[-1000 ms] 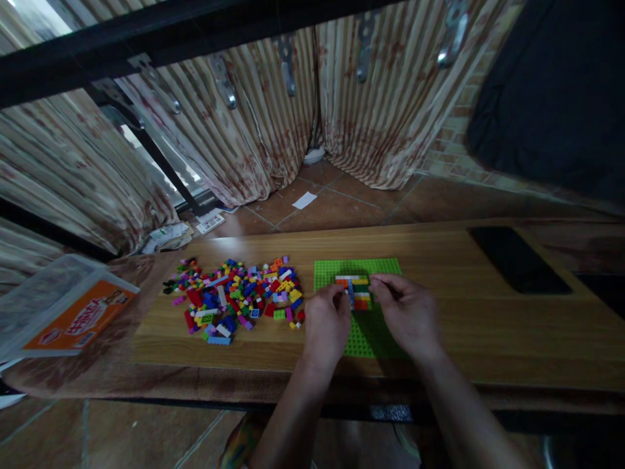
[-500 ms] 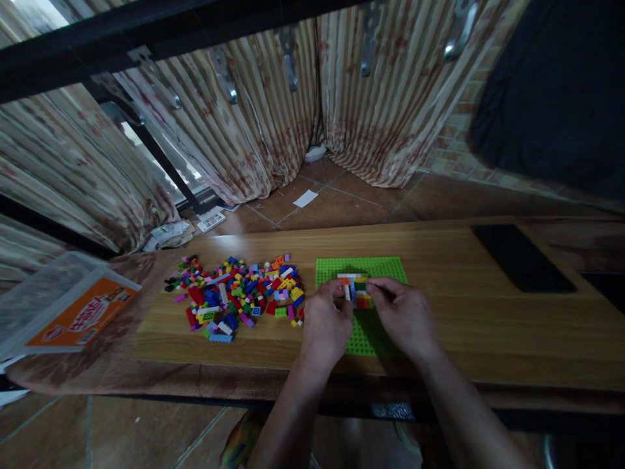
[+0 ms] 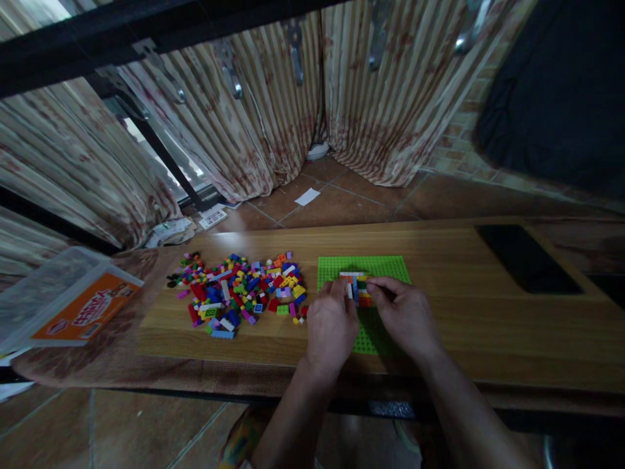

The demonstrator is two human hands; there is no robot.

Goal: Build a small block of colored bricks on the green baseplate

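A small build of toy bricks (image 3: 362,294), with white, blue, orange, yellow, green and red pieces, sits over the green studded baseplate (image 3: 374,335). My left hand (image 3: 332,326) is closed at its left side, fingers curled against the bricks; a white piece shows at the fingertips. From the right, my right hand (image 3: 403,314) pinches the build's edge between thumb and forefinger. Both hands cover parts of it, so I cannot tell whether it is pressed onto the baseplate or just above it. Left of the baseplate lies a spread heap of loose toy bricks (image 3: 239,293).
The wooden board (image 3: 454,326) carries everything, with a dark flat phone-like slab (image 3: 530,259) at its right. A clear plastic box (image 3: 53,286) with an orange label stands at the far left. Striped curtains (image 3: 273,117) hang behind, beneath a dark bar.
My left hand has shifted slightly right, its fingers covering more of the build's left side. The right hand keeps nearly the same place. The whole view has moved slightly.
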